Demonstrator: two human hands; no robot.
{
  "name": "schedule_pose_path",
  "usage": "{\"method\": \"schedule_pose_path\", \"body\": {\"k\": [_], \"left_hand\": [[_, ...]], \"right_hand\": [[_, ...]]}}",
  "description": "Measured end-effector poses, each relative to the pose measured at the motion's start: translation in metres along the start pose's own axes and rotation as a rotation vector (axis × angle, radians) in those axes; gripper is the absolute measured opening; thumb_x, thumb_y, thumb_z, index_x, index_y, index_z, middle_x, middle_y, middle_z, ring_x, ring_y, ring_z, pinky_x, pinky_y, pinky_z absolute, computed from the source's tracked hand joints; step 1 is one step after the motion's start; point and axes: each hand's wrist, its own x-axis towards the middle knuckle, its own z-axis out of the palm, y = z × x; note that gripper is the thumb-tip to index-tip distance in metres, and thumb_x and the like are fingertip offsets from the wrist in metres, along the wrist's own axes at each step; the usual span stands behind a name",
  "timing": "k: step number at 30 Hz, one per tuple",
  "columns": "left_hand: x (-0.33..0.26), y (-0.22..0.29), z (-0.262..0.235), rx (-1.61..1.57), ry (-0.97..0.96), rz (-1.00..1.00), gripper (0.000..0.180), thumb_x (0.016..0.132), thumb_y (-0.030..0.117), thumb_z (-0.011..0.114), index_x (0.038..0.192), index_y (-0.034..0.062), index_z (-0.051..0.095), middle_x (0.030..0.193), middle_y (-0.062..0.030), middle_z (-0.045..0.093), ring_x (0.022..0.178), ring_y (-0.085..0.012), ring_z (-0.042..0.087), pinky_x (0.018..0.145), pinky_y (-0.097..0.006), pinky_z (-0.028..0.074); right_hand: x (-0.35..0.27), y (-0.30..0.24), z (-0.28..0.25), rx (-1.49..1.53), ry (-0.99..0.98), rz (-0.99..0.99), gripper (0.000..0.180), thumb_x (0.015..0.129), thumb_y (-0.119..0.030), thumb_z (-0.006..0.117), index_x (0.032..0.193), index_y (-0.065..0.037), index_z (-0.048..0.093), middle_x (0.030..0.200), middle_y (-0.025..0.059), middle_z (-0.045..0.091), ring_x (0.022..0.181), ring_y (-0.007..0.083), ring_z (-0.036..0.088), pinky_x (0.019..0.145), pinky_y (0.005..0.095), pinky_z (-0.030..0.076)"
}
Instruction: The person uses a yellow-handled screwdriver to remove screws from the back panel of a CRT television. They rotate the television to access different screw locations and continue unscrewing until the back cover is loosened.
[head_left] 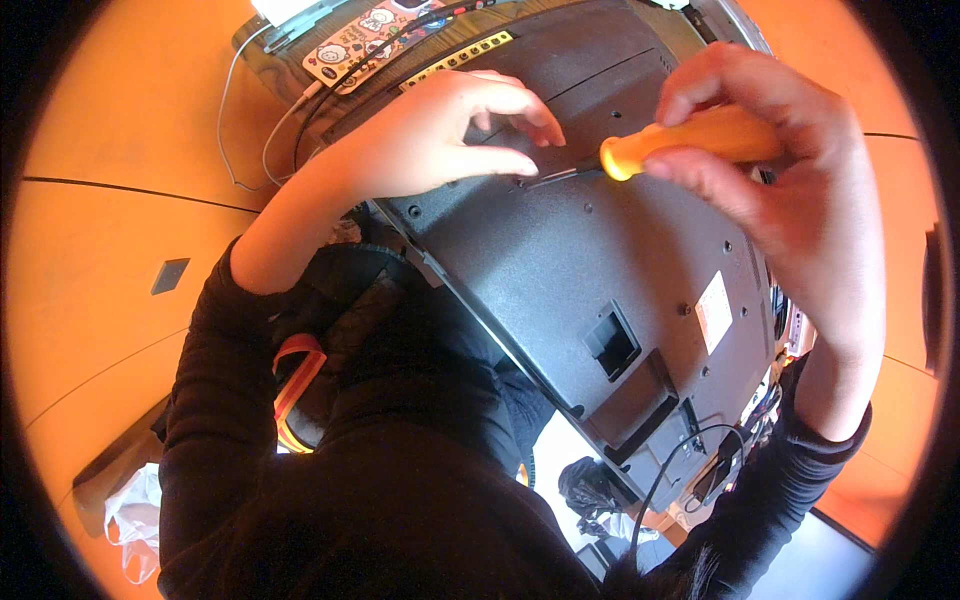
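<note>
Gripping the slanted screwdriver [710, 135], upper right, the right hand [805, 175] might slip and jab the empty left hand [440, 132].

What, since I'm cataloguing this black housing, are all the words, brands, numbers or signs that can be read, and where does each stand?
None can be read clearly enough to quote.
White sticker on the black plastic housing: too small to read.
Yellow strip near its far edge: dark marks, too small to read.
Cartoon-decorated case: any lettering too small to read.
</note>
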Motion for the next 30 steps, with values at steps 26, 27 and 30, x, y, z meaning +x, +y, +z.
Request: {"method": "schedule_pose_path", "body": {"k": [26, 27, 30], "left_hand": [[-0.004, 0.000, 0.005, -0.056, -0.050, 0.025, 0.018, 0.077, 0.010, 0.062, 0.094, 0.0049, 0.064, 0.089, -0.0081, 0.064, 0.086, -0.0192, 0.060, 0.074, -0.029, 0.047], [-0.003, 0.001, 0.005, -0.023, -0.080, 0.027, 0.019, 0.077, 0.011, 0.063, 0.095, 0.0047, 0.064, 0.089, -0.0090, 0.064, 0.084, -0.0192, 0.061, 0.073, -0.029, 0.047], [-0.001, 0.003, 0.006, -0.059, -0.035, 0.007, 0.014, 0.073, 0.009, 0.068, 0.085, 0.0025, 0.065, 0.083, -0.0087, 0.062, 0.080, -0.0192, 0.060, 0.072, -0.030, 0.046]], "right_hand": [[0.002, -0.004, 0.013, -0.236, 0.086, 0.083, 0.021, 0.081, -0.023, 0.063, 0.090, -0.005, 0.057, 0.073, 0.0045, 0.060, 0.055, 0.0091, 0.053, 0.049, 0.0206, 0.038], [0.002, -0.004, 0.012, -0.214, 0.082, 0.029, 0.021, 0.081, -0.023, 0.063, 0.090, -0.005, 0.057, 0.073, 0.0046, 0.060, 0.056, 0.0092, 0.053, 0.049, 0.0206, 0.038], [0.003, -0.004, 0.010, -0.175, 0.057, -0.054, 0.020, 0.082, -0.022, 0.062, 0.091, -0.005, 0.057, 0.075, 0.0048, 0.060, 0.056, 0.0095, 0.054, 0.049, 0.0205, 0.038]]}}
